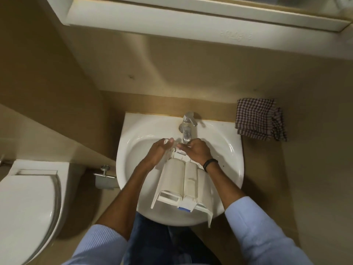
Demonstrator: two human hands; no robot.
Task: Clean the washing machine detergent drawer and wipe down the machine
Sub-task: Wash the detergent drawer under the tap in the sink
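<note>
The white detergent drawer [181,186] lies upside down across the white sink [133,150], its far end under the chrome faucet [188,123], where water runs. My left hand [159,152] holds the drawer's far left edge, fingers curled round it. My right hand [196,150] grips the far right end, fingers curled over it beneath the stream. A small blue part [184,209] shows at the drawer's near end, which juts over the sink's front rim.
A checked cloth [259,119] hangs on the wall right of the sink. A closed white toilet [26,207] stands at the left, with a paper holder [105,176] between it and the sink. A white cabinet [191,20] overhangs above.
</note>
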